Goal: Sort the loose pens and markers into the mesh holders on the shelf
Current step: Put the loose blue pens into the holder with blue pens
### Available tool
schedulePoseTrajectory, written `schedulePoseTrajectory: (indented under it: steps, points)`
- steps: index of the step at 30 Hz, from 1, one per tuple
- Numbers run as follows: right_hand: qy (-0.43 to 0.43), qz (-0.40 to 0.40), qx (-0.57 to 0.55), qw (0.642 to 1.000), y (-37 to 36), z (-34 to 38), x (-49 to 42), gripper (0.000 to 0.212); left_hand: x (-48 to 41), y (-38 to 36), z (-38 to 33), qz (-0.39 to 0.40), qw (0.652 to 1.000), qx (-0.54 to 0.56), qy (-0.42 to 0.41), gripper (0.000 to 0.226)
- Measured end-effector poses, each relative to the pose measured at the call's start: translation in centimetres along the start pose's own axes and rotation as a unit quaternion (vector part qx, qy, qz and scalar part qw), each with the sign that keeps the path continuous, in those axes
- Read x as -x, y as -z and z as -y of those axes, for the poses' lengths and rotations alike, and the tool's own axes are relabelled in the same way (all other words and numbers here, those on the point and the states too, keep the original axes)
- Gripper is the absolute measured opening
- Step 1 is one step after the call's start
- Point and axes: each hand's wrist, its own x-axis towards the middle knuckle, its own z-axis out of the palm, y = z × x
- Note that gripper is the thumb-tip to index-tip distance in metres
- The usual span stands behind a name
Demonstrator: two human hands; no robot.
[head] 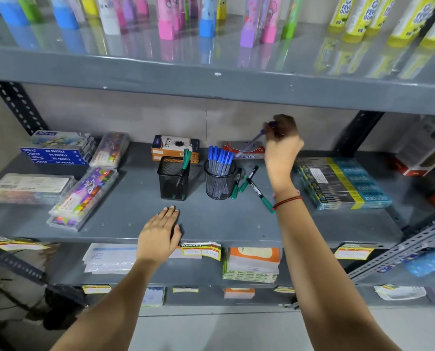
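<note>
Right hand [282,145] grip clamped on blue pen [251,144]; left hand [158,234] flat, fingers apart, on shelf [125,214]

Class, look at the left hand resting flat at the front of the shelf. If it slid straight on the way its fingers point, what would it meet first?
Probably the square mesh holder. The left hand points up the bare shelf towards it; depth is uncertain.

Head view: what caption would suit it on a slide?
Right hand lifts a blue pen above the round holder; green markers lie loose beside it.
</note>
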Motion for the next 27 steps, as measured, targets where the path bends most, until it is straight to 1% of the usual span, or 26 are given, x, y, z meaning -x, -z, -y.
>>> schedulePoseTrajectory:
  steps: [2, 6, 9, 11, 12, 15, 17, 19, 21, 24, 26, 27]
  points:
    - [0.008, 0.037, -0.009, 0.999, -1.4, 0.6, 0.2, 0.01, 0.0, 0.0, 0.0, 0.003, 1.0, -0.002, 0.0, 0.058]
    - [-0.01, 0.148, 0.101, 0.984, -3.8, -1.4, 2.2, 0.01, -0.1, 0.0, 0.1, 0.004, 1.0, -0.004, -0.002, 0.057]
    - [-0.07, 0.257, 0.167, 0.949, -4.8, -3.2, 3.9, 0.019, -0.1, 0.1, 0.1, 0.004, 1.0, -0.005, -0.004, 0.054]
    - [-0.07, 0.317, 0.214, 0.921, -4.9, -4.0, 4.8, 0.03, -0.1, 0.1, 0.1, 0.002, 1.0, -0.004, -0.004, 0.053]
    - [-0.056, 0.329, 0.231, 0.914, -4.8, -4.3, 5.1, 0.035, -0.1, 0.1, 0.1, 0.002, 1.0, -0.004, -0.005, 0.053]
    - [-0.043, 0.319, 0.246, 0.914, -3.7, -5.0, 5.3, 0.042, -0.2, 0.0, 0.1, 0.0, 1.0, -0.005, -0.008, 0.054]
    - [-0.069, 0.298, 0.239, 0.922, -2.3, -5.8, 5.4, 0.041, -0.3, 0.0, 0.1, -0.001, 1.0, -0.003, -0.007, 0.055]
    - [-0.108, 0.267, 0.259, 0.922, -0.5, -6.9, 5.9, 0.036, -0.3, -0.1, 0.1, -0.005, 1.0, -0.003, -0.005, 0.055]
    - [-0.15, 0.253, 0.3, 0.907, 1.5, -8.3, 6.8, 0.034, -0.2, -0.1, 0.1, -0.006, 1.0, -0.001, -0.005, 0.055]
    - [-0.214, 0.282, 0.352, 0.866, 3.7, -9.7, 8.5, 0.04, -0.1, -0.1, 0.1, -0.005, 1.0, -0.001, -0.008, 0.055]
    - [-0.224, 0.291, 0.378, 0.85, 4.4, -10.0, 9.3, 0.039, -0.1, -0.1, 0.1, -0.004, 1.0, 0.001, -0.009, 0.056]
    - [-0.219, 0.289, 0.388, 0.847, 4.6, -10.0, 9.6, 0.037, 0.0, -0.2, 0.1, -0.002, 1.0, 0.001, -0.008, 0.057]
